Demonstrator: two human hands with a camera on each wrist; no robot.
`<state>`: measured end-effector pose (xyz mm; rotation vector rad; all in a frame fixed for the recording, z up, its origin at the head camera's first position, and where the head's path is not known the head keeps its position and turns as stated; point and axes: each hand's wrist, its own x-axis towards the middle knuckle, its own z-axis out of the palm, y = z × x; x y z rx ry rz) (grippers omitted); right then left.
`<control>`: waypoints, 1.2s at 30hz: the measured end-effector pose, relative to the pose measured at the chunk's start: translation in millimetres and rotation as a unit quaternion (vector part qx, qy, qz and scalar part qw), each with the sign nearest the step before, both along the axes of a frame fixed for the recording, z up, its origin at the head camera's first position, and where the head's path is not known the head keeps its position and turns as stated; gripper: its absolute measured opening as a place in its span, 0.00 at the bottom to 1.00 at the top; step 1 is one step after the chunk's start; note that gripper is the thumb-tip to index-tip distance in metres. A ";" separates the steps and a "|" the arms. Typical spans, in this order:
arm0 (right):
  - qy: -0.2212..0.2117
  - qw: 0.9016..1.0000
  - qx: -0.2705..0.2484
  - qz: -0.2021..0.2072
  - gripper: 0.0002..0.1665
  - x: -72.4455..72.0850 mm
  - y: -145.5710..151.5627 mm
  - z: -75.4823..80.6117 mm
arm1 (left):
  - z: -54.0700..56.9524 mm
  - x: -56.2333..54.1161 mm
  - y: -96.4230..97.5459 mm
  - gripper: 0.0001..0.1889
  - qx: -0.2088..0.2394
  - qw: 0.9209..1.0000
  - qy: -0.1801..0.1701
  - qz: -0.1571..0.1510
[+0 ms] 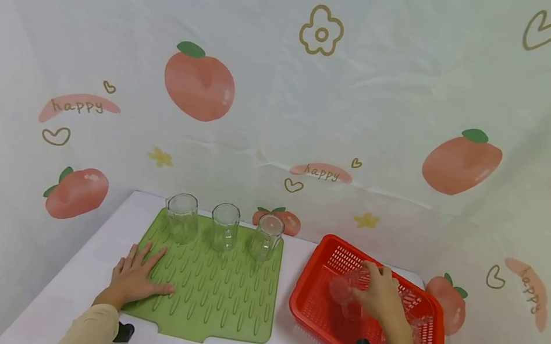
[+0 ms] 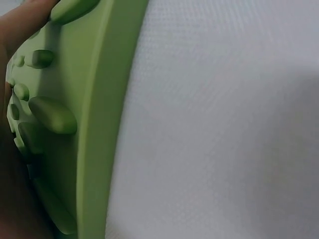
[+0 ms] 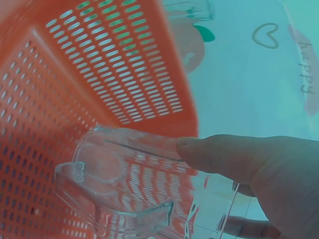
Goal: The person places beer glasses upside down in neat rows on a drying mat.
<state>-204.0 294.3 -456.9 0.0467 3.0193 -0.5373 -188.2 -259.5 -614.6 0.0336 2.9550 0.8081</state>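
Observation:
My right hand (image 1: 380,295) grips a clear glass mug (image 1: 342,290) inside the red basket (image 1: 298,293). In the right wrist view the thumb lies along the wall of the mug (image 3: 99,162), its base pointing away from the hand and its handle at the lower side. My left hand (image 1: 134,275) rests with spread fingers on the left side of a green ridged mat (image 1: 215,299). Along the mat's back edge stand three clear glass mugs: a left one (image 1: 183,221), a middle one (image 1: 224,229) and a right one (image 1: 267,238).
More clear glassware (image 1: 411,300) lies in the right part of the basket, behind my right wrist. Basket and mat sit side by side on a white table (image 1: 284,338). A printed white curtain (image 1: 266,88) hangs behind and along the sides.

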 end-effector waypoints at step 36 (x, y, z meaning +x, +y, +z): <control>0.082 0.971 -0.223 0.016 0.42 5.5 -31.1 29.3 | 10.5 2.6 1.7 0.61 0.017 1.000 -0.011 0.004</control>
